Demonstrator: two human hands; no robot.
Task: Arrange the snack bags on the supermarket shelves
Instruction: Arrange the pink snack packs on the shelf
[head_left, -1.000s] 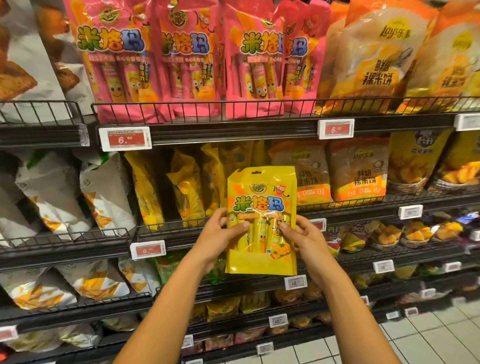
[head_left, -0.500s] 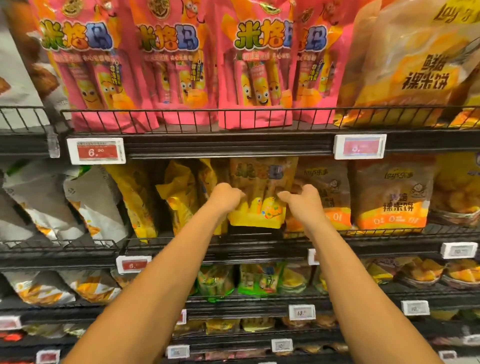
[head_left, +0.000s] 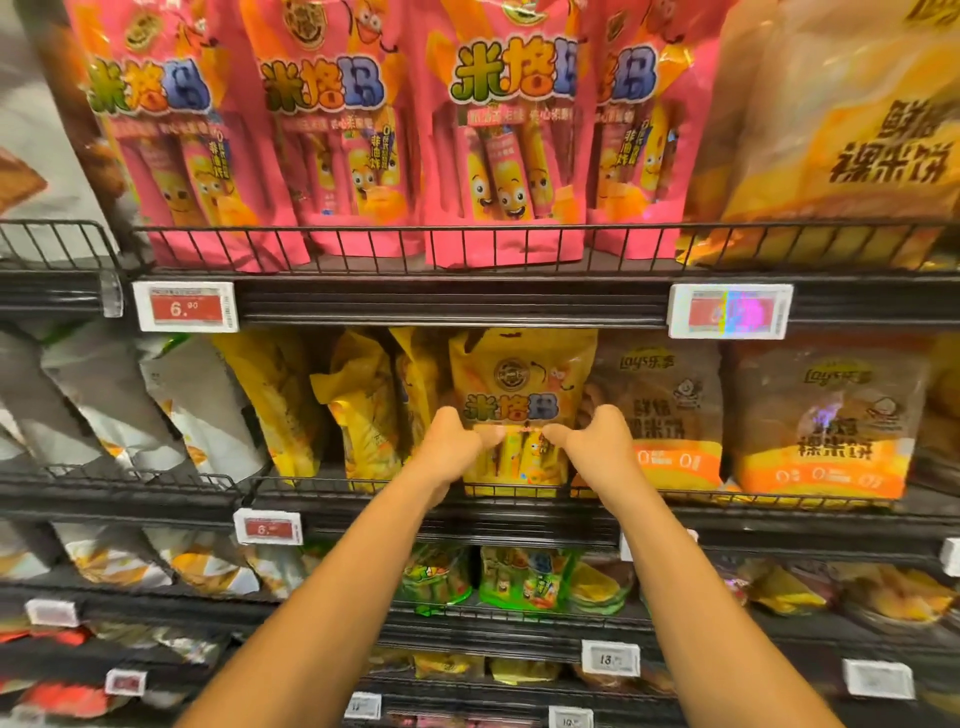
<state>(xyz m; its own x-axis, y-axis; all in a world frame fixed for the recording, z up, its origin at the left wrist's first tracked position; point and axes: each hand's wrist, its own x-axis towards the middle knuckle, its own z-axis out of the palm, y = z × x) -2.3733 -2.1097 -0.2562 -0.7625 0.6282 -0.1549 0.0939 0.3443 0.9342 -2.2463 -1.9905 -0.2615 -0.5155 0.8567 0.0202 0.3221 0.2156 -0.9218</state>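
While both hands, left hand (head_left: 453, 446) and right hand (head_left: 597, 441), seemingly pinch the yellow snack bag (head_left: 522, 384), fingers clamped, seat its base squarely behind the wire rail (head_left: 519, 488) below them.

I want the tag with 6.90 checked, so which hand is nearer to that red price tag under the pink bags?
Left. The left hand is below and right of the red price tag; the right hand is further right, beyond the yellow bag.

Both forearms are bare from the lower edge of the view up to the wrists, with no sleeve showing. The left hand (head_left: 449, 449) and right hand (head_left: 597, 447) are bare too. The fingers (head_left: 558, 432) look short and rounded.
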